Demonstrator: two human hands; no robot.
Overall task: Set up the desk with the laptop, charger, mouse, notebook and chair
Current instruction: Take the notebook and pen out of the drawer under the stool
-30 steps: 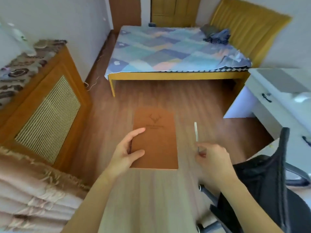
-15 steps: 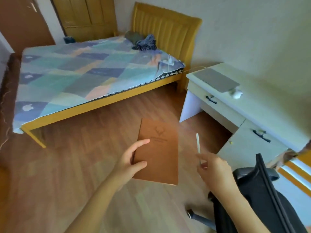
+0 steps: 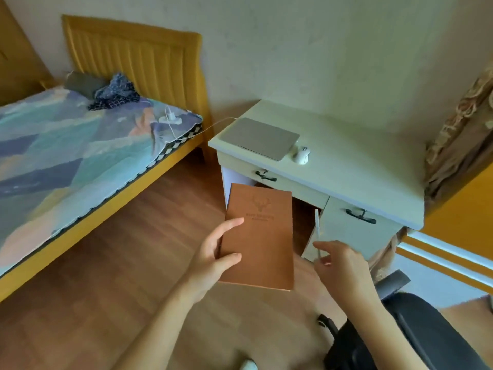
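Above the wooden floor (image 3: 112,265), short of the desk (image 3: 354,161), a brown notebook (image 3: 260,236) with a stag stamped on its cover is held flat in the air. The left hand (image 3: 213,256) grips its left edge, thumb on the cover, fingers curled under. The right hand (image 3: 342,265) pinches a thin white pen (image 3: 317,229) between thumb and fingertips, the pen pointing up, just beside the notebook's right edge.

On the desk's left end lies a closed grey laptop (image 3: 260,138), close to the front edge; a white mouse (image 3: 301,154) sits just to its right, almost touching. A white cable (image 3: 210,126) runs from the laptop's far corner across to the bed (image 3: 66,145), where a white charger (image 3: 170,118) lies on the patterned cover. The desktop to the right of the mouse is bare.

A black chair (image 3: 416,332) stands at bottom right, between the person and the desk's drawers (image 3: 357,225). A draped curtain (image 3: 458,140) hangs at the desk's right end. Crumpled dark clothes (image 3: 114,93) lie against the yellow headboard (image 3: 138,57).
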